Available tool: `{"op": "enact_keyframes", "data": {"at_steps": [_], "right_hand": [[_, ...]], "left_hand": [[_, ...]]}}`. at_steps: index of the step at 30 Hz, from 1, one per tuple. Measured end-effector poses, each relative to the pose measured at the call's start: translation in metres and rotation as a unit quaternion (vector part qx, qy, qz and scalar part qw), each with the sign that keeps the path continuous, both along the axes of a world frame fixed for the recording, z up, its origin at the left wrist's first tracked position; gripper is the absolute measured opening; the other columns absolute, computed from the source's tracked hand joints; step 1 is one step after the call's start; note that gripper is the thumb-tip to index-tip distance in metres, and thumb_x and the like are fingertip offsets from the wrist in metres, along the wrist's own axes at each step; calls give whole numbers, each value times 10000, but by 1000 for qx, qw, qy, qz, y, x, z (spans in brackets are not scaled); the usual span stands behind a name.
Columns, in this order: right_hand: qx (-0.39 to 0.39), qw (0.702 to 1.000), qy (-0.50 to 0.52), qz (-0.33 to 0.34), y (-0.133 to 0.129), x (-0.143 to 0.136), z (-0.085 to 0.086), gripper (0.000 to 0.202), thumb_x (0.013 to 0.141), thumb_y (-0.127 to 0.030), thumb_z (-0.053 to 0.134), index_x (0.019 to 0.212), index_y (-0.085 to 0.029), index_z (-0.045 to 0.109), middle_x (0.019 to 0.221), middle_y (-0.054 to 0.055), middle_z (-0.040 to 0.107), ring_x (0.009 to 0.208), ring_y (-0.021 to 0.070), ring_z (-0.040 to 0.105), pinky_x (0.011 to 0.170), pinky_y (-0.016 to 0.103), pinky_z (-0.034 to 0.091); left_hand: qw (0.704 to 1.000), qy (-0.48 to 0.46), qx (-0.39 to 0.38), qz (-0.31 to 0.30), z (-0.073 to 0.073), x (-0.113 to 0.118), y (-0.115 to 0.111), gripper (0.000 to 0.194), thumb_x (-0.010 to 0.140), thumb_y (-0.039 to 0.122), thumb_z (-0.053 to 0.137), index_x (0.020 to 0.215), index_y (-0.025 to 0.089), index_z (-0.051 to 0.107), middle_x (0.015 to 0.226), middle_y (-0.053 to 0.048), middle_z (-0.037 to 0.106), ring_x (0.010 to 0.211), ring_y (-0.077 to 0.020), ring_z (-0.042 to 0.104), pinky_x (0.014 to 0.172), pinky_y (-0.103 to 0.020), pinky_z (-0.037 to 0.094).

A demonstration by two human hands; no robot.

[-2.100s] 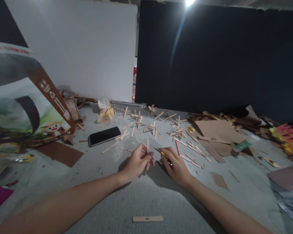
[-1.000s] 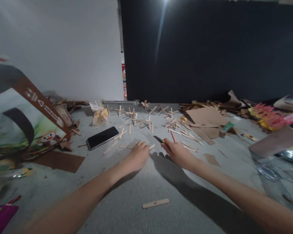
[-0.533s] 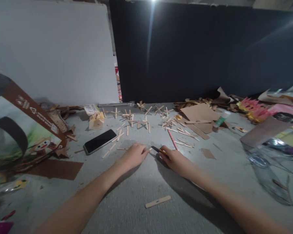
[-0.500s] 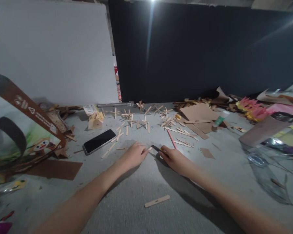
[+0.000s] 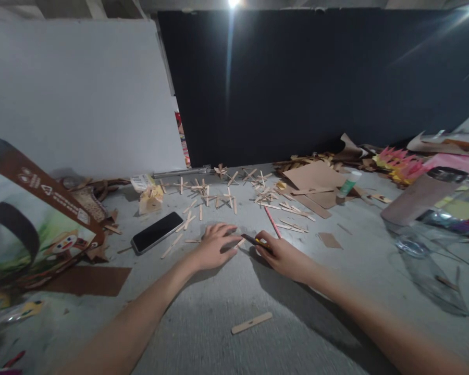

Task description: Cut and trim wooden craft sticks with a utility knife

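My right hand [image 5: 278, 252] is closed around a yellow-and-black utility knife [image 5: 262, 243], whose dark blade points left. Just left of the blade tip, my left hand [image 5: 216, 245] has its fingers apart, low over the grey table [image 5: 203, 323]. A small piece of wooden stick [image 5: 241, 242] lies between the left fingertips and the blade; whether the fingers touch it is hard to tell. A wooden stick with a dark mark [image 5: 251, 323] lies nearer to me. Beyond my hands are several crossed wooden sticks [image 5: 229, 199] and a red striped straw [image 5: 272, 222].
A black phone [image 5: 157, 233] and brown cardboard [image 5: 89, 280] lie at left, near a printed bag [image 5: 58, 208]. Behind at right are cardboard sheets [image 5: 315, 178] and a glue stick [image 5: 349, 183]. A pinkish bottle [image 5: 420, 195] and clear plastic [image 5: 426, 281] stand farther right.
My left hand's fingers have spread from a pinch near the small stick piece. My right hand still holds the knife in nearly the same spot. The view has tilted slightly.
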State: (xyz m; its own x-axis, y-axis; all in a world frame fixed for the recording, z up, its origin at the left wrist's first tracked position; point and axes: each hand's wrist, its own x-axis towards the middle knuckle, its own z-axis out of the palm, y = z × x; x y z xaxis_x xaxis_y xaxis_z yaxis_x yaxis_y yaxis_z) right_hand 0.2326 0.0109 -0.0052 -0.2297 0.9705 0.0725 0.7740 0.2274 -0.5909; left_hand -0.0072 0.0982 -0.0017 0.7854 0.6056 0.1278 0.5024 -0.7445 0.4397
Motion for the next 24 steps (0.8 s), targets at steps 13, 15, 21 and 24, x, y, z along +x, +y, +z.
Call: {"op": "enact_keyframes", "data": {"at_steps": [13, 15, 21, 24], "right_hand": [[-25, 968, -248, 28, 4, -3, 16, 400, 1089, -401, 435, 889, -189, 710, 763, 128, 737, 709, 249, 708, 583, 305, 289], [-15, 965, -257, 52, 9, -4, 17, 400, 1085, -386, 450, 858, -187, 712, 733, 123, 727, 679, 243, 700, 580, 306, 295], [8, 958, -272, 90, 24, -4, 20, 380, 1081, -354, 478, 837, -186, 716, 654, 87, 681, 592, 209, 650, 563, 311, 278], [22, 954, -281, 101, 29, -3, 19, 390, 1095, -351, 453, 884, -180, 732, 663, 84, 685, 590, 199, 639, 573, 319, 285]], "left_hand": [[999, -5, 34, -5, -8, 2, -4, 372, 1017, 343, 543, 1360, 323, 686, 1599, -84, 508, 1532, -334, 359, 1249, -599, 233], [1000, 5, 21, -23, -8, 2, -1, 397, 1029, 324, 515, 1400, 311, 655, 1594, -89, 519, 1538, -313, 363, 1265, -602, 180], [999, 13, -29, -13, -5, 1, 2, 497, 969, 289, 598, 1466, 294, 575, 1592, -105, 514, 1568, -315, 322, 1267, -657, 46], [999, -21, -47, 7, -3, 3, 0, 480, 936, 294, 649, 1413, 262, 609, 1572, -131, 534, 1566, -302, 332, 1285, -614, 17]]}}
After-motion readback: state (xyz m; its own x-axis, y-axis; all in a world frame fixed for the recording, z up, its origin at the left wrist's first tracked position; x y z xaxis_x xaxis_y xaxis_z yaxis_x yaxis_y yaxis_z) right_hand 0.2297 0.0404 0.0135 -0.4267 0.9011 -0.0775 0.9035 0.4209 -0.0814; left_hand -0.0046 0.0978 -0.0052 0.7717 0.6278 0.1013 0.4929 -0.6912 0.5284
